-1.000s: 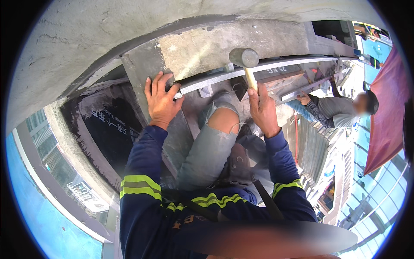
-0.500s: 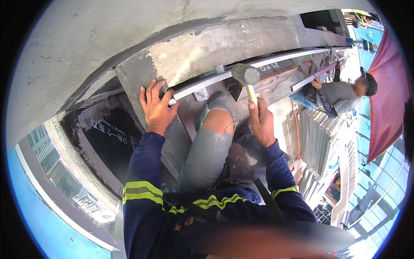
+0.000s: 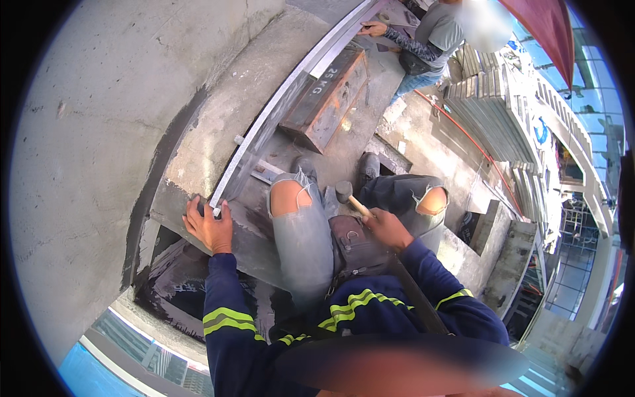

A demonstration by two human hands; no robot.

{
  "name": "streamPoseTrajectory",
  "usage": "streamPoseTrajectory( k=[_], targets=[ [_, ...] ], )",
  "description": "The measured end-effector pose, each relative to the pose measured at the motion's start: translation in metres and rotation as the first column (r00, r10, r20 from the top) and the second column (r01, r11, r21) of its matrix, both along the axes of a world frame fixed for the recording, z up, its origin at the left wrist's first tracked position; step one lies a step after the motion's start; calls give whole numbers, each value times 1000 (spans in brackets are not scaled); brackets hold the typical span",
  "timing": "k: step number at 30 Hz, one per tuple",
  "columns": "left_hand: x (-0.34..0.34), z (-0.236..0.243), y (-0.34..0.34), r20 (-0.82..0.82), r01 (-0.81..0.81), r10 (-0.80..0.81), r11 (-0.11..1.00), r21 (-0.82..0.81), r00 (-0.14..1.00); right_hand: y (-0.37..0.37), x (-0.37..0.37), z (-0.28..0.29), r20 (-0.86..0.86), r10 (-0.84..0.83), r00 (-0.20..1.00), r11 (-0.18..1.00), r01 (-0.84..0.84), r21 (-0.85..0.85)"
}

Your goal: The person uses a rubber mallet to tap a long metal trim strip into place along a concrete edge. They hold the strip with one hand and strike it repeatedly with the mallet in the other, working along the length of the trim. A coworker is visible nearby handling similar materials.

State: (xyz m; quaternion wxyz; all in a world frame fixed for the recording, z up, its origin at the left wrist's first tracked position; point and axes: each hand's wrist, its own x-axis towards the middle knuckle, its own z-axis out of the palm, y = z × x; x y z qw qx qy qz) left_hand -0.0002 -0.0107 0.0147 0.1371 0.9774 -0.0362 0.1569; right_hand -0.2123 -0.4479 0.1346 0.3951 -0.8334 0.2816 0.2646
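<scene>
My left hand point(image 3: 210, 230) is at the near end of a long, straight metal bar point(image 3: 254, 132), its thumb and fingers on either side of that end. The bar runs away from me toward the upper right along a concrete ledge point(image 3: 211, 132). In my right hand point(image 3: 389, 228) is a mallet point(image 3: 344, 191), gripped by its pale wooden handle. Its dark, rounded head points away from me, low between my knees and apart from the bar. A small pale block point(image 3: 239, 139) sits against the bar's left side.
A rusty steel box-shaped weight point(image 3: 324, 99) lies right of the bar. Beyond it, a co-worker in a grey shirt point(image 3: 442, 30) reaches one hand point(image 3: 374, 28) to the bar's far part. Stacked panels point(image 3: 476, 109) and a red pole point(image 3: 456, 135) are at right. A concrete wall point(image 3: 99, 132) rises at left.
My right hand has lowered the mallet from beside the bar to between my knees. My left hand stays at the bar's end. The view has turned, bringing the co-worker toward the top.
</scene>
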Motion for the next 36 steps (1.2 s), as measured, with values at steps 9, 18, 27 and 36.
streamPoseTrajectory(
  k=[9,18,27,36],
  targets=[
    [-1,-3,0,26,2,-2,1000,13,1000,-16,1,-32,65,-107,992,994,105,41],
    [-2,-3,-2,-3,-33,33,999,-5,999,-17,6,-48,98,-32,995,999,30,14],
    [-3,-2,-3,-9,-37,36,999,-12,999,-9,19,-50,72,28,997,1000,-27,-4],
    [-3,-2,-3,-40,-65,65,998,-14,997,-12,17,-56,82,68,994,998,-66,-23]
  ],
)
